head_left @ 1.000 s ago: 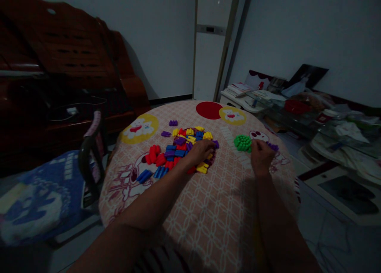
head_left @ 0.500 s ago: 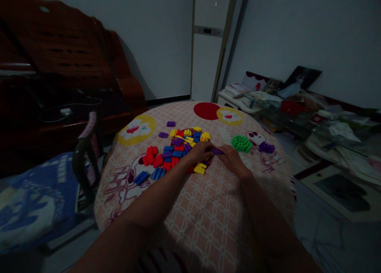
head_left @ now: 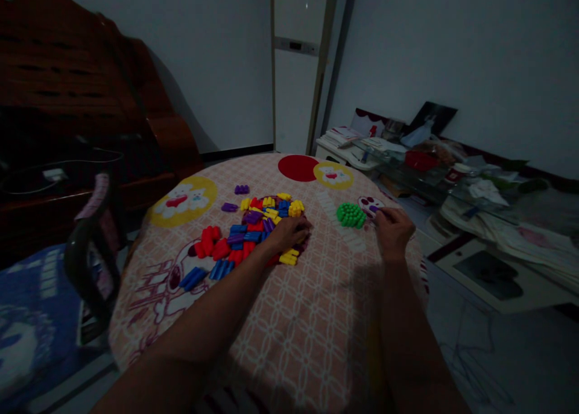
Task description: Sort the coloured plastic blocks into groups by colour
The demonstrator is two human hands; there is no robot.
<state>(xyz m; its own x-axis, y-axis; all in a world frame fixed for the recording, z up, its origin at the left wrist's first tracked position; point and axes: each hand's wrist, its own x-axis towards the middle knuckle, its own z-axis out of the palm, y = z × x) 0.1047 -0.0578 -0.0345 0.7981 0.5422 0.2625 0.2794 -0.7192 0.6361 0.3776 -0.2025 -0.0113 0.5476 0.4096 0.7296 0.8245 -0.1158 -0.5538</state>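
Your left hand (head_left: 291, 232) rests over the right edge of the mixed pile (head_left: 256, 226) of toothed plastic building blocks, its fingers curled inward; you cannot tell whether they close on a block. Your right hand (head_left: 394, 228) is well apart from it, near the table's right side, its fingertips narrowed at a purple block (head_left: 375, 210). In this dim light you cannot tell whether that block is pinched or merely touched.

Just left of your right hand, the green blocks (head_left: 351, 215) sit bunched together on the patterned tablecloth (head_left: 294, 317). That colour looks finished, since no green shows in the pile. Purple looks only partly set apart: some lies among the pile, and two stray purple blocks (head_left: 242, 190) lie near its far left edge. Whether more purple lies behind your right hand is hidden.

Red, blue and yellow remain mixed, with red blocks (head_left: 210, 235) and blue blocks (head_left: 193, 278) at the pile's left, so most of the separating appears left.
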